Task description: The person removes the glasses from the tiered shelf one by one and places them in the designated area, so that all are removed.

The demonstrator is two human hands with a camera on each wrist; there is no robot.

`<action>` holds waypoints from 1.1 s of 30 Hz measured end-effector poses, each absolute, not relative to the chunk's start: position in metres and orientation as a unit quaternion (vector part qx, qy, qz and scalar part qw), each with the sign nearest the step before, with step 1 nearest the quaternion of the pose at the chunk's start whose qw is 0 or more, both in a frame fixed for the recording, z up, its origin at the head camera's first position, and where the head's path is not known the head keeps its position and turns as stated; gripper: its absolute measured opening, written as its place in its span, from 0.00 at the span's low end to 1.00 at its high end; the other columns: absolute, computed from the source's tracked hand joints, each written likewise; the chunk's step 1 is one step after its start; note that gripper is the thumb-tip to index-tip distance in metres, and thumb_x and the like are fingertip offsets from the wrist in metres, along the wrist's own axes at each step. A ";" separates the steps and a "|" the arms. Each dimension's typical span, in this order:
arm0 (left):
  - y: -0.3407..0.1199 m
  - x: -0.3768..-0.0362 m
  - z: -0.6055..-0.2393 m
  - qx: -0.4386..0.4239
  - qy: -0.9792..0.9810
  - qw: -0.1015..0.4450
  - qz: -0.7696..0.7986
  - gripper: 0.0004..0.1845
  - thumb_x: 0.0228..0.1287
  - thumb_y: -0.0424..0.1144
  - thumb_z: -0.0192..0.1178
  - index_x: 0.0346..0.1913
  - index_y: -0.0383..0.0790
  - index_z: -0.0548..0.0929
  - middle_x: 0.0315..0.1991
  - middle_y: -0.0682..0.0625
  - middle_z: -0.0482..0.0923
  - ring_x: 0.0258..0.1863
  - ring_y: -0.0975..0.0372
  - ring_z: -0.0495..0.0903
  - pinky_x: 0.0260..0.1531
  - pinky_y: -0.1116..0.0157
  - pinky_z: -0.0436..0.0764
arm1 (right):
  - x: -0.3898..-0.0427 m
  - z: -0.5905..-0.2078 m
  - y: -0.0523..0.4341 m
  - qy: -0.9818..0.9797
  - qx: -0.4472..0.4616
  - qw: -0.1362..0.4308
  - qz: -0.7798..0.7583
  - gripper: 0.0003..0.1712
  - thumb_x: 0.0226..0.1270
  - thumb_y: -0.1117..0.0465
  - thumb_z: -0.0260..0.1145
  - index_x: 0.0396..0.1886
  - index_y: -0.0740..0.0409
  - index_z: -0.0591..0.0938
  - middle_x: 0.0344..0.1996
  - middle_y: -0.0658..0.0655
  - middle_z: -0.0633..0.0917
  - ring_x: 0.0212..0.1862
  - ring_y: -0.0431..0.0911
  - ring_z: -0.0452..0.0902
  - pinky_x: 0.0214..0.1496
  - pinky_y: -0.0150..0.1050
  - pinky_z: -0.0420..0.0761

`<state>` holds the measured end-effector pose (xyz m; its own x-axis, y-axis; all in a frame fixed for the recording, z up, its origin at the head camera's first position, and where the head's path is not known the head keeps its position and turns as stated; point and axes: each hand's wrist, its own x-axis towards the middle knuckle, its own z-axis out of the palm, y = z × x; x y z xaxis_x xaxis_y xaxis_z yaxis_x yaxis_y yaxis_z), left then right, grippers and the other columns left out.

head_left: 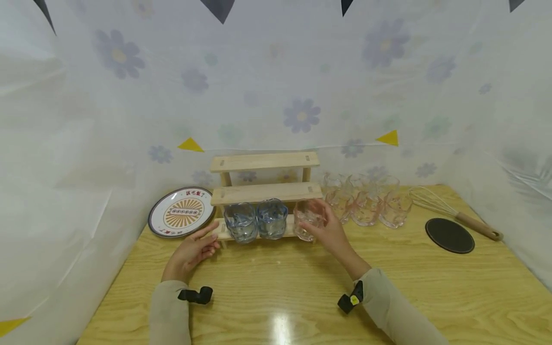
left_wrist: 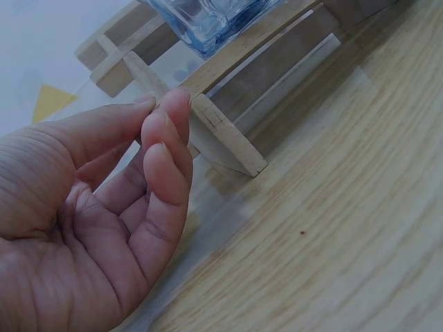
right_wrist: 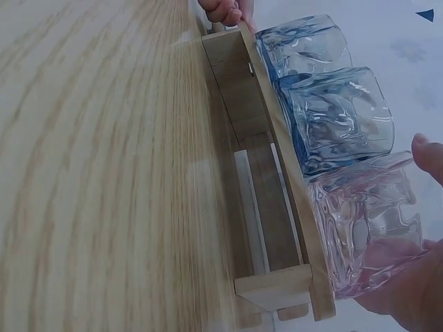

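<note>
A three-step wooden rack stands on the table. On its lowest step sit two blue-tinted glasses, the left one beside the other. My right hand holds a pale pink glass at the right end of that step, thumb and fingers around its sides. In the right wrist view the pink glass has its base at the step's surface, close beside a blue glass. My left hand pinches the left end of the lowest step, with thumb and fingertips at the wood in the left wrist view.
Several clear and pinkish glasses stand in rows right of the rack. Farther right lie a whisk and a dark round mat. A patterned plate is at the left. Behind hangs a flowered curtain.
</note>
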<state>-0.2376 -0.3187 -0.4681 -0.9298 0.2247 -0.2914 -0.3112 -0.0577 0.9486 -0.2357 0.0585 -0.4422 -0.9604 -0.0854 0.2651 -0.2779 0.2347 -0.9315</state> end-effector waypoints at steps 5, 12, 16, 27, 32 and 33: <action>-0.319 -0.238 -0.470 -0.036 0.656 0.184 0.731 0.32 0.70 0.37 0.55 0.73 0.43 0.57 0.26 0.53 0.81 0.22 0.68 0.77 0.25 0.73 0.78 | -0.232 -0.443 0.071 -0.782 0.104 0.088 0.609 0.42 0.54 0.56 0.74 0.67 0.57 0.65 0.60 0.61 0.73 0.62 0.55 0.68 0.62 0.61 0.64; -0.320 -0.239 -0.471 -0.033 0.658 0.185 0.729 0.33 0.69 0.38 0.56 0.73 0.43 0.57 0.25 0.54 0.81 0.21 0.69 0.76 0.24 0.74 0.78 | -0.220 -0.444 0.092 -0.786 0.088 0.100 0.603 0.42 0.56 0.55 0.73 0.68 0.58 0.65 0.60 0.62 0.73 0.61 0.54 0.68 0.61 0.59 0.66; -0.320 -0.239 -0.470 -0.034 0.654 0.187 0.732 0.34 0.68 0.38 0.57 0.73 0.43 0.57 0.25 0.54 0.81 0.21 0.69 0.76 0.24 0.74 0.78 | -0.214 -0.445 0.105 -0.781 0.090 0.121 0.606 0.39 0.56 0.59 0.73 0.66 0.60 0.66 0.58 0.64 0.73 0.59 0.55 0.70 0.54 0.41 0.75; -0.320 -0.237 -0.468 -0.033 0.658 0.190 0.728 0.34 0.69 0.38 0.56 0.74 0.44 0.56 0.25 0.54 0.81 0.22 0.69 0.76 0.24 0.74 0.77 | -0.210 -0.454 0.129 -0.804 0.064 0.132 0.577 0.42 0.57 0.57 0.73 0.68 0.60 0.63 0.60 0.63 0.72 0.62 0.55 0.67 0.58 0.55 0.71; -0.320 -0.237 -0.469 -0.033 0.661 0.188 0.726 0.34 0.69 0.38 0.56 0.74 0.43 0.56 0.25 0.55 0.81 0.22 0.69 0.76 0.24 0.74 0.77 | -0.215 -0.462 0.136 -0.803 0.050 0.111 0.583 0.42 0.58 0.56 0.71 0.69 0.61 0.62 0.60 0.64 0.72 0.62 0.55 0.65 0.54 0.38 0.74; -0.320 -0.237 -0.468 -0.033 0.662 0.188 0.725 0.34 0.69 0.38 0.56 0.74 0.43 0.56 0.25 0.55 0.81 0.22 0.69 0.76 0.24 0.74 0.77 | -0.216 -0.463 0.137 -0.803 0.046 0.105 0.585 0.42 0.59 0.56 0.71 0.69 0.62 0.61 0.60 0.64 0.72 0.62 0.55 0.65 0.53 0.35 0.74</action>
